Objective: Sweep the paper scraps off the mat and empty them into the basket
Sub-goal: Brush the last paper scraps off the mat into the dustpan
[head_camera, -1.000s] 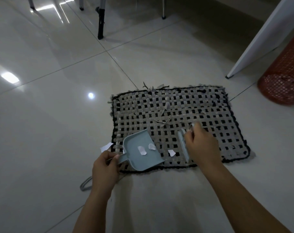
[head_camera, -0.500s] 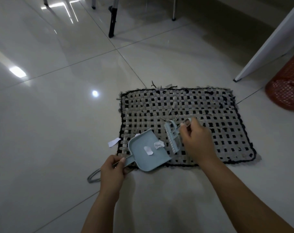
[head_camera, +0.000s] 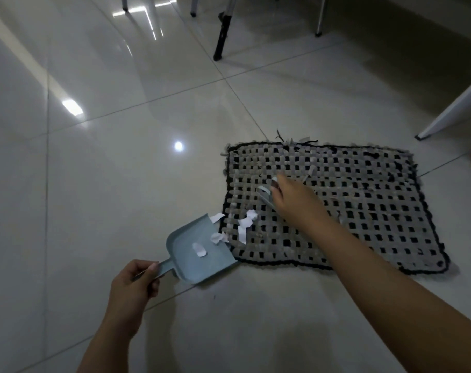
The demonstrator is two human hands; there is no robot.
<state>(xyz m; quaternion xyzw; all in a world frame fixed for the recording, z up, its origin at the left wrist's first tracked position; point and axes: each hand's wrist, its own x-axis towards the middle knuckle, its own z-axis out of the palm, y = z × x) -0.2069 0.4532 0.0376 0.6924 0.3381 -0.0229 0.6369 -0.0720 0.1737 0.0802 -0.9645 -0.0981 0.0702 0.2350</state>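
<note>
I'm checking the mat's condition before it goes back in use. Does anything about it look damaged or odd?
Yes. The woven mat is fraying: loose dark and grey strands stick out past its far edge onto the floor. White paper scraps also lie near its left edge, beside the dustpan.

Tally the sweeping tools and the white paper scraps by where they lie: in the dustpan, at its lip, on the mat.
Dustpan: 1, held in the left hand
Brush: 1, held in the right hand
Scraps inside the dustpan: 1
Scraps at the dustpan's lip: 2
Scraps on the mat: 1 long crumpled piece
Total: 6
</note>
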